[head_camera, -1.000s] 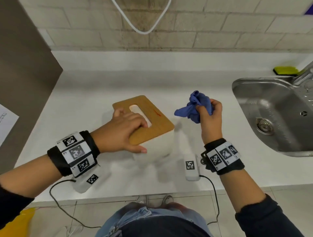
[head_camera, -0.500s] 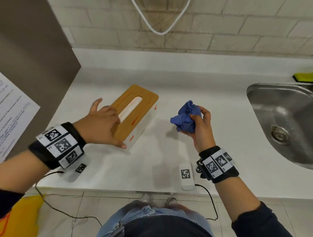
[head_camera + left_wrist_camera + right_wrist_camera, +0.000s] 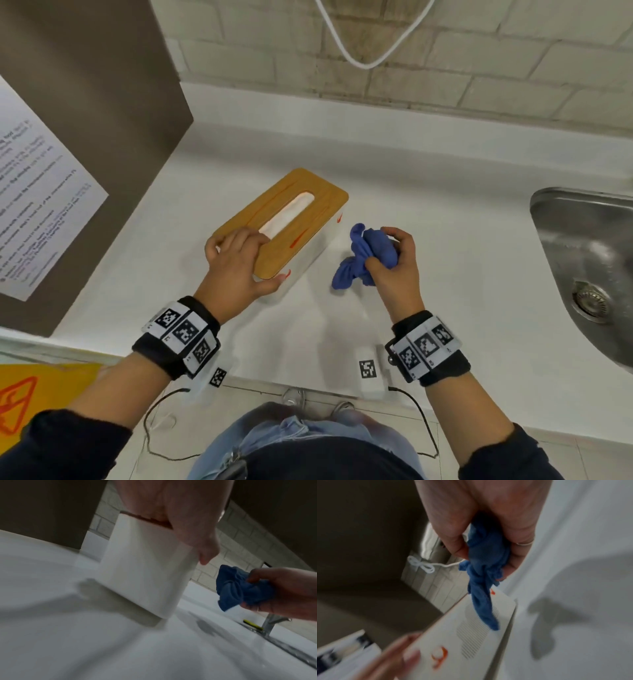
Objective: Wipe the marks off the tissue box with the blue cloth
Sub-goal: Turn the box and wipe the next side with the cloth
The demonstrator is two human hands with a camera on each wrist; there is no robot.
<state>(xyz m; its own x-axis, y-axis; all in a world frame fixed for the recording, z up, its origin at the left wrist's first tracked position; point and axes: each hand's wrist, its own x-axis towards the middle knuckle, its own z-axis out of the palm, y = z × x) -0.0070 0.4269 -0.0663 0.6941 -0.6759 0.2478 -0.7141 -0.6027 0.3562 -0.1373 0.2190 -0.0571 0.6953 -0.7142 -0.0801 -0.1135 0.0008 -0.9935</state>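
Here the tissue box (image 3: 284,229) sits on the white desk (image 3: 445,212), turned at an angle so one short end points near-left and the other far-right. Its wooden lid (image 3: 318,202) carries orange marks (image 3: 297,240) along the slot, and more orange shows on the white side wall, clearest in the right wrist view as a curled mark (image 3: 441,655) close to a patch of fine ribbing.

The left hand (image 3: 236,270) lies on the near end of the box, fingers spread flat over the lid and the thumb set against the near corner of the side wall. From the left wrist view the thumb (image 3: 205,553) hangs down over the white end of the box.

The right hand (image 3: 394,263) is curled round the blue cloth (image 3: 363,257), bunched in the fingers, just right of the box. A loose tail of cloth hangs below the fist; in the blurred right wrist view it seems to brush the box's side wall, though contact is hard to confirm.

A steel sink (image 3: 589,267) lies at the right edge of the desk. A brown panel (image 3: 85,102) with a printed sheet (image 3: 37,212) stands at the left, and a white cord (image 3: 370,61) loops on the brick wall behind.
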